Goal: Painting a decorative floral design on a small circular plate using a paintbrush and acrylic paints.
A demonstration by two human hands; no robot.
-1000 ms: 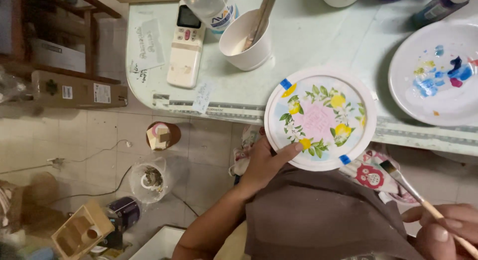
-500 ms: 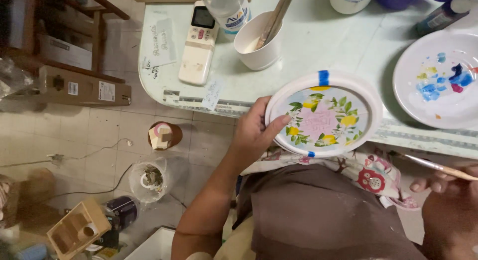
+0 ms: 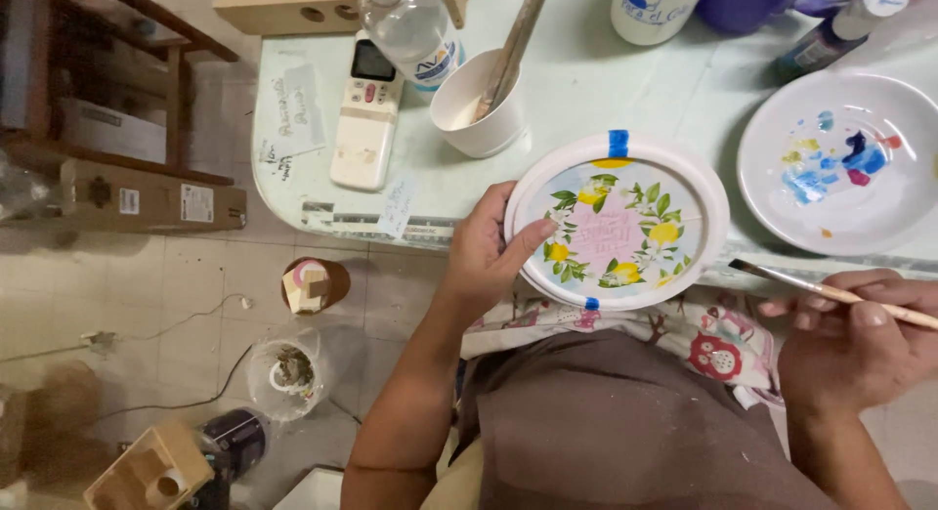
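Painted plate [image 3: 618, 222] at frame centre, on the table edge [image 3: 322, 217], gripped at its left rim by left hand [image 3: 486, 251]. Right hand [image 3: 852, 346], lower right, pinching paintbrush [image 3: 831, 293]; bristles pointing left, just short of the plate.

Lemon-painted round plate [image 3: 618, 222] overhangs table edge [image 3: 684, 276].

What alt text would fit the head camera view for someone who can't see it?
A person's left hand holds a round plate painted with lemons and leaves at a pale table's edge, while the right hand holds a thin paintbrush. A paint-dabbed palette plate sits nearby.
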